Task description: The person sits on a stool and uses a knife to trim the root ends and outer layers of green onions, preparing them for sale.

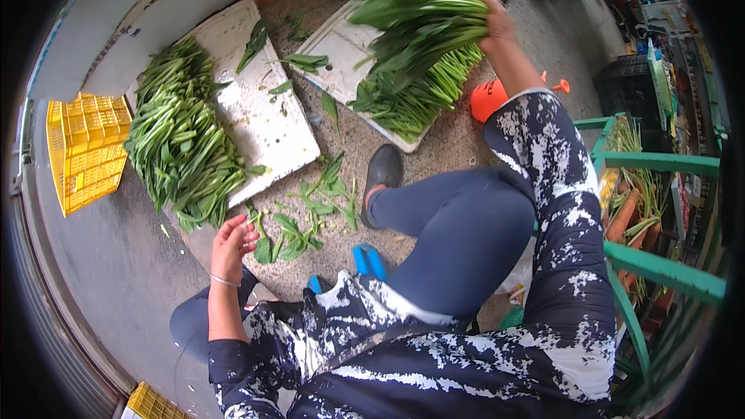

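At the upper right, my right hand [498, 24] grips the stem ends of a bunch of leafy greens [422, 14]; the leaves point left. Under that bunch, more leafy greens [407, 96] lie in rows on a white foam board [337, 43]. My left hand [234, 242] is raised at the lower left with its fingers curled apart and nothing seen in it. Just above it, a large heap of leafy greens [180, 134] covers the left side of a second white foam board [265, 122], which is wet and has scraps on it.
Loose leaves [332, 186] litter the speckled floor between the boards and my shoe. Yellow plastic crates [87, 151] stand at the left. An orange-red container [488, 100] sits near my right forearm. Carrots [623, 215] lie by a green metal frame [657, 162] at the right.
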Tool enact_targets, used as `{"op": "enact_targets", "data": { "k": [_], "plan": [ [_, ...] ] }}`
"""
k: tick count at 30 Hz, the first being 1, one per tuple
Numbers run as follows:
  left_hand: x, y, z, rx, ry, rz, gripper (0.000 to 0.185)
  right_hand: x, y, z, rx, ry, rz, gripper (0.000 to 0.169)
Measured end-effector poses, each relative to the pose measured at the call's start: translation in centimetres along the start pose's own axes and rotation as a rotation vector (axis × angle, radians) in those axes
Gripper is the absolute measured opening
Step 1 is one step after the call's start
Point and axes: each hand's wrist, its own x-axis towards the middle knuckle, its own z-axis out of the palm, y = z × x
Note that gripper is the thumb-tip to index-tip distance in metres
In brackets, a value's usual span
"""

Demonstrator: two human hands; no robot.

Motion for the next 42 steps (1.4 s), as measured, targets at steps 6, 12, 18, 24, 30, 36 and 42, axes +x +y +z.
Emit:
{"op": "enact_targets", "data": {
  "k": [6, 12, 18, 24, 30, 36, 42],
  "plan": [
    [1.0, 0.4, 1.6, 0.072, 0.064, -0.111, 0.027, 7.9, 4.7, -9.7, 0.441, 0.434, -0.112, 0.031],
    [1.9, 1.5, 3.8, 0.093, 0.060, -0.207, 0.027, 9.5, 12.6, -12.9, 0.279, 0.952, -0.079, 0.040],
    [2.6, 1.4, 4.6, 0.124, 0.060, -0.265, 0.028, 8.7, 17.2, -19.4, -0.408, 1.043, 0.235, 0.060],
    [1.8, 1.0, 4.4, 0.155, 0.067, -0.175, 0.030, 8.6, 16.8, -21.7, -0.475, 0.606, 0.205, 0.077],
    [3.9, 0.3, 2.6, 0.484, -0.078, 0.056, 0.035, 9.6, 9.1, -24.7, -0.771, 0.757, 0.072, 0.035],
    [-0.9, -2.1, -0.4, 0.859, 0.014, 0.131, 0.041, 8.0, 4.8, -1.9, -1.677, 0.341, -0.068, 0.022],
    [0.6, -1.4, -1.9, 0.922, -0.046, 0.493, 0.045, 3.1, 3.0, -2.1, -1.944, 0.020, -0.250, 0.020]
  ]
}}
